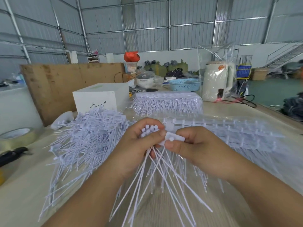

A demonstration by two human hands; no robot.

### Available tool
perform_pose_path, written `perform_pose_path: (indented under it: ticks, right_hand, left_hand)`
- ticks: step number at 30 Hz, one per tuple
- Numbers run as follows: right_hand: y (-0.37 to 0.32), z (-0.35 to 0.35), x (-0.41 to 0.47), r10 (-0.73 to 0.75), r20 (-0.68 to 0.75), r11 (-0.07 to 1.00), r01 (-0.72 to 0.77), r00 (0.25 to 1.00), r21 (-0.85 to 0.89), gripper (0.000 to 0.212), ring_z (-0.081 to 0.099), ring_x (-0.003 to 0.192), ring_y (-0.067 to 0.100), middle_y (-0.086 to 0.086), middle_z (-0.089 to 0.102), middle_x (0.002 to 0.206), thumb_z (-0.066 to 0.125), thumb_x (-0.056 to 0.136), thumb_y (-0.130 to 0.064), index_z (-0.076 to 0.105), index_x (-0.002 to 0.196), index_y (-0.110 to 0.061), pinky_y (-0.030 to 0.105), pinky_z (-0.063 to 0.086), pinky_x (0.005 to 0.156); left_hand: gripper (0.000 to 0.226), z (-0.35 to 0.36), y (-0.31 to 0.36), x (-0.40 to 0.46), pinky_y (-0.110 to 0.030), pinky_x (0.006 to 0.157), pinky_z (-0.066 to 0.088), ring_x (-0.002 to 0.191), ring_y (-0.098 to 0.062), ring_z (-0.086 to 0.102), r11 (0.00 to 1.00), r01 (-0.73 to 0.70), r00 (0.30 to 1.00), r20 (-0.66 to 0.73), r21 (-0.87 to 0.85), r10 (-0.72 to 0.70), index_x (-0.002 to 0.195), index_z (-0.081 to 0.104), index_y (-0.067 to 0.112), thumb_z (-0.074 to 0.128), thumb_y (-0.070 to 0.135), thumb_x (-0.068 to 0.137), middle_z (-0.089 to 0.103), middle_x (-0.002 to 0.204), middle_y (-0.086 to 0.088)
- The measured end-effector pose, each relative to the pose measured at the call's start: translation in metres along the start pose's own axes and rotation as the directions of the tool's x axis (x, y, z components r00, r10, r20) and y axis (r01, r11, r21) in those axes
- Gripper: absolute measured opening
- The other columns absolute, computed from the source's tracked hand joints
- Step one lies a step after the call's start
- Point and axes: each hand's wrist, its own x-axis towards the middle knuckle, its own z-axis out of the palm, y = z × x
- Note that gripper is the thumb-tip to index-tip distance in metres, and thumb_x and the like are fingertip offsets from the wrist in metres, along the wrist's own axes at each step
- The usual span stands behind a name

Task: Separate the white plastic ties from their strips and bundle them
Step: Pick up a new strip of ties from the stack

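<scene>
My left hand (139, 145) grips a bundle of several loose white ties (150, 129) by their round heads, and their long tails (164, 177) fan down toward me. My right hand (195, 145) pinches the flat tab of one white tie (173, 138) right beside that bundle, at the near end of a strip of joined ties (229, 133) lying to the right on clear plastic. A big heap of separated ties (91, 136) lies on the table to the left.
A wrapped stack of tie strips (167, 102) lies behind my hands, with a white box (98, 99) to its left. A tape roll (18, 136) and black cutters (13, 154) sit at the far left. A blue basket (185, 84) and a white kettle (216, 82) stand at the back.
</scene>
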Motion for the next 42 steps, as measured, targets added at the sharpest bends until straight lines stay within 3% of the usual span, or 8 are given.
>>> perform_pose_path:
  ticks: [6, 10, 15, 21, 31, 35, 38, 42]
  right_hand:
    - [0.010, 0.003, 0.001, 0.045, -0.052, 0.996, -0.041, 0.998, 0.074, 0.025, 0.033, 0.038, 0.000, -0.010, 0.042, 0.046, 0.070, 0.087, -0.023, 0.062, 0.067, -0.010, 0.013, 0.026, 0.042]
    - [0.011, 0.008, 0.003, 0.079, -0.098, 0.993, -0.070, 0.992, 0.092, 0.026, 0.047, 0.054, 0.014, 0.019, 0.064, 0.073, 0.077, 0.079, -0.033, 0.058, 0.095, -0.024, 0.028, 0.035, 0.050]
    - [0.012, 0.012, -0.001, 0.074, -0.018, 0.996, -0.074, 0.997, 0.041, 0.037, 0.063, 0.066, 0.020, 0.001, 0.072, 0.094, 0.074, 0.078, -0.031, 0.060, 0.110, -0.040, 0.034, 0.049, 0.053]
    - [0.010, 0.008, -0.001, 0.047, 0.045, 0.993, -0.051, 0.998, 0.103, 0.027, 0.058, 0.052, -0.006, -0.012, 0.070, 0.075, 0.075, 0.083, -0.008, 0.064, 0.107, -0.016, 0.007, 0.041, 0.048]
    - [0.013, 0.009, 0.002, 0.084, 0.087, 0.951, -0.106, 0.993, 0.290, 0.029, 0.044, 0.063, 0.029, 0.036, 0.061, 0.094, 0.076, 0.071, -0.019, 0.069, 0.098, -0.010, 0.024, 0.031, 0.041]
    - [0.014, 0.005, 0.002, 0.071, 0.061, 0.949, -0.086, 0.996, 0.304, 0.031, 0.050, 0.052, 0.015, 0.021, 0.063, 0.076, 0.077, 0.076, -0.012, 0.066, 0.101, 0.002, 0.019, 0.035, 0.041]
    - [0.012, 0.004, 0.003, 0.035, -0.018, 0.934, -0.026, 0.999, 0.357, 0.021, 0.046, 0.043, 0.003, -0.003, 0.062, 0.059, 0.073, 0.078, -0.007, 0.067, 0.097, 0.001, 0.015, 0.035, 0.041]
    - [0.011, 0.004, 0.004, 0.027, -0.186, 0.939, 0.040, 0.982, 0.342, 0.009, 0.046, 0.041, 0.001, -0.010, 0.058, 0.050, 0.075, 0.078, -0.010, 0.068, 0.083, -0.015, 0.013, 0.035, 0.041]
  left_hand:
    - [0.033, 0.000, -0.004, 0.001, -0.018, 0.061, 0.050, 0.072, -0.007, 0.063, 0.999, -0.032, 0.985, 0.170, 0.035, 0.026, 0.081, 0.069, 0.026, 0.083, 0.007, 0.058, 0.067, 0.078, 0.004]
    - [0.037, -0.005, -0.002, 0.001, -0.018, 0.063, 0.050, 0.075, -0.007, 0.062, 0.999, -0.016, 0.976, 0.218, 0.045, 0.006, 0.085, 0.068, 0.027, 0.078, 0.000, 0.061, 0.067, 0.081, 0.005]
    - [0.045, -0.003, -0.004, -0.002, -0.031, 0.069, 0.044, 0.083, -0.014, 0.056, 0.971, 0.011, 0.955, 0.284, 0.239, -0.081, 0.105, 0.062, 0.020, 0.061, -0.010, 0.070, 0.062, 0.097, -0.013]
    - [0.064, -0.005, -0.002, -0.003, -0.020, 0.059, 0.043, 0.077, -0.004, 0.055, 0.968, 0.056, 0.929, 0.342, 0.245, -0.140, 0.118, 0.054, 0.031, 0.056, -0.008, 0.067, 0.060, 0.096, 0.010]
    - [0.089, -0.004, -0.003, -0.004, -0.020, 0.068, 0.050, 0.086, -0.004, 0.063, 0.956, 0.090, 0.943, 0.284, 0.281, -0.172, 0.138, 0.036, 0.047, 0.064, -0.004, 0.069, 0.066, 0.105, 0.012]
    - [0.095, 0.001, -0.006, -0.003, -0.024, 0.067, 0.054, 0.082, -0.005, 0.065, 0.966, 0.131, 0.969, 0.178, 0.223, -0.172, 0.139, 0.034, 0.045, 0.066, -0.003, 0.064, 0.065, 0.108, 0.006]
    - [0.085, 0.007, -0.008, 0.000, -0.023, 0.060, 0.052, 0.080, -0.008, 0.067, 0.977, 0.208, 0.976, 0.048, 0.055, -0.211, 0.133, 0.048, 0.031, 0.071, -0.001, 0.058, 0.069, 0.105, 0.000]
    - [0.026, 0.015, -0.003, -0.004, -0.015, 0.051, 0.046, 0.062, -0.004, 0.063, 0.968, 0.240, 0.957, 0.151, 0.069, -0.247, 0.090, 0.075, 0.019, 0.074, 0.003, 0.070, 0.072, 0.079, 0.002]
